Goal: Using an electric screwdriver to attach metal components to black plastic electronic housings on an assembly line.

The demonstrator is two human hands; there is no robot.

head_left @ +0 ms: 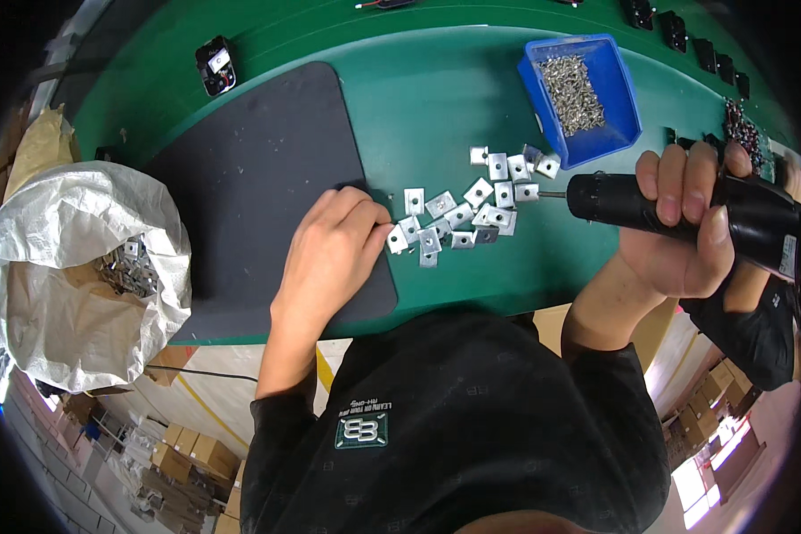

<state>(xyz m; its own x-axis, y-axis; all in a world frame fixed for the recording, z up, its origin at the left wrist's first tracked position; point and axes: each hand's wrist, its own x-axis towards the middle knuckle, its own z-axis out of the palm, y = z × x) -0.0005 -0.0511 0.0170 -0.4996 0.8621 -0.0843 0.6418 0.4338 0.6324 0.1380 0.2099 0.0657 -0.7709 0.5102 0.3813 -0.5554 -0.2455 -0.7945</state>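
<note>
My right hand (672, 258) is wrapped round a black electric screwdriver (610, 198). Its thin bit points left and reaches the edge of a metal plate (526, 192). The fingers of my left hand (331, 249) are curled together over the right edge of the black mat, with the fingertips on a small silver metal plate (396, 239); the grip itself is partly hidden. Several more square plates with dark centre holes lie loosely between my hands, some overlapping, such as a plate (479, 190) in the middle.
A blue bin (612, 142) of small screws stands at the far right. The black mat (258, 187) lies on the green table (427, 89). At the left, a white sack (27, 240) holds metal pieces. A black device (215, 67) sits far left. Another person (743, 325) is at the right.
</note>
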